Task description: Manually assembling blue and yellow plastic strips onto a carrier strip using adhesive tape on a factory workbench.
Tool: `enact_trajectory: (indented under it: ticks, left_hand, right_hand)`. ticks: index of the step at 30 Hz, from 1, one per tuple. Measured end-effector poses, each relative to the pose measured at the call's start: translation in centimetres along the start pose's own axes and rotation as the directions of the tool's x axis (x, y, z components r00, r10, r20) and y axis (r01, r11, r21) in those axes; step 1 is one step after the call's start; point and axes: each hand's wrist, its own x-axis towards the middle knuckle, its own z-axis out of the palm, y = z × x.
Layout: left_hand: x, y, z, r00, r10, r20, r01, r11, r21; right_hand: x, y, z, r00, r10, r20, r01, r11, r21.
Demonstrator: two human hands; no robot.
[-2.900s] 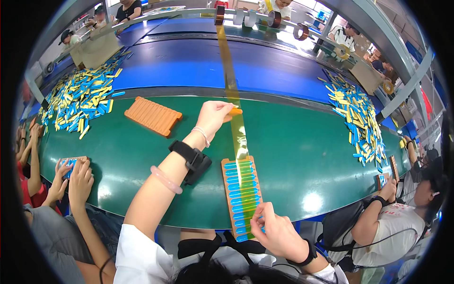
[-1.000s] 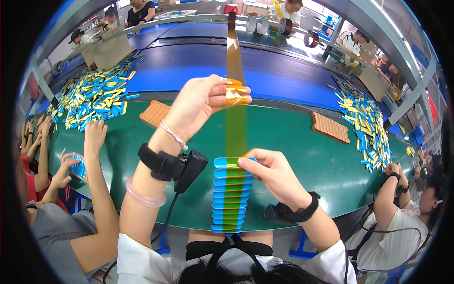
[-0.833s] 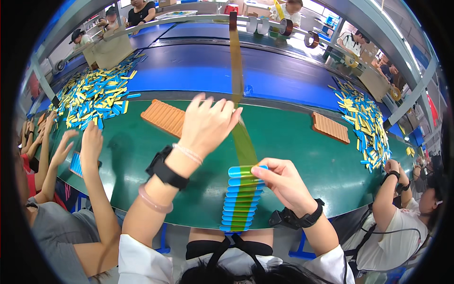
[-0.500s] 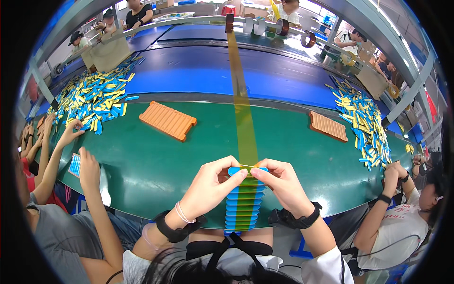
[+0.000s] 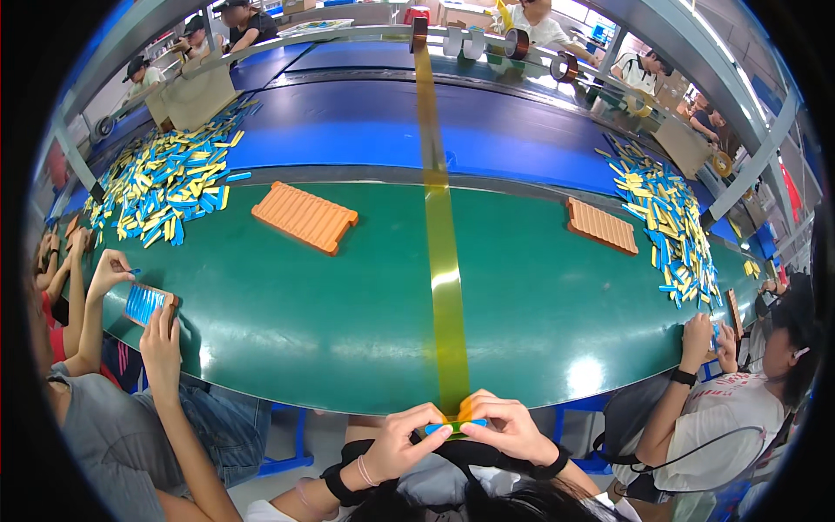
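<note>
A long band of amber see-through tape (image 5: 445, 261) runs from a roll (image 5: 418, 33) on the far rail toward me. Past the table's front edge, my left hand (image 5: 404, 441) pinches the left end of a small blue strip (image 5: 437, 430) lying across the tape. Its right end is pinched by my right hand (image 5: 513, 429), with orange showing at those fingers, perhaps tape. Both hands are closed, thumbs toward me and close together. Whatever hangs below the strip is hidden by the hands.
Two orange ridged trays, left (image 5: 304, 217) and right (image 5: 602, 227), lie on the green table (image 5: 348, 322). Heaps of blue and yellow strips rise at left (image 5: 165, 191) and right (image 5: 661, 226). Neighbours work at both sides; the left one holds a tray with blue strips (image 5: 148, 304).
Both hands have come toward my body, off the table's edge, drawing the tape along. The row of blue strips hanging on the tape is out of sight.
</note>
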Motion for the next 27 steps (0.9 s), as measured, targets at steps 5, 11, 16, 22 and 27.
enact_trajectory:
  ticks: [5, 11, 16, 22, 27]
  left_hand:
    - [1.9, 1.1, -2.3, 0.992, 0.054, 0.111, -0.067, 0.991, 0.119]
    - [2.7, 2.3, -2.7, 0.961, 0.029, 0.274, -0.087, 0.976, 0.200]
    - [2.4, 0.6, -3.2, 0.950, 0.073, 0.305, -0.155, 0.954, 0.257]
    - [1.8, 2.5, -1.8, 0.971, -0.043, 0.235, -0.024, 0.962, 0.272]
    - [2.4, 2.6, -1.8, 0.974, -0.019, 0.227, -0.045, 0.961, 0.274]
  right_hand:
    - [3.3, 0.0, -1.3, 0.974, -0.135, 0.180, 0.166, 0.972, -0.166]
    - [1.5, 0.3, -1.5, 0.978, -0.194, 0.076, 0.197, 0.980, -0.038]
    - [1.4, -0.7, -0.3, 0.955, -0.297, 0.020, 0.298, 0.954, -0.031]
    - [1.0, 0.3, -1.0, 0.949, -0.308, 0.067, 0.311, 0.950, -0.033]
    - [1.2, 0.7, -1.1, 0.951, -0.308, 0.033, 0.310, 0.947, -0.085]
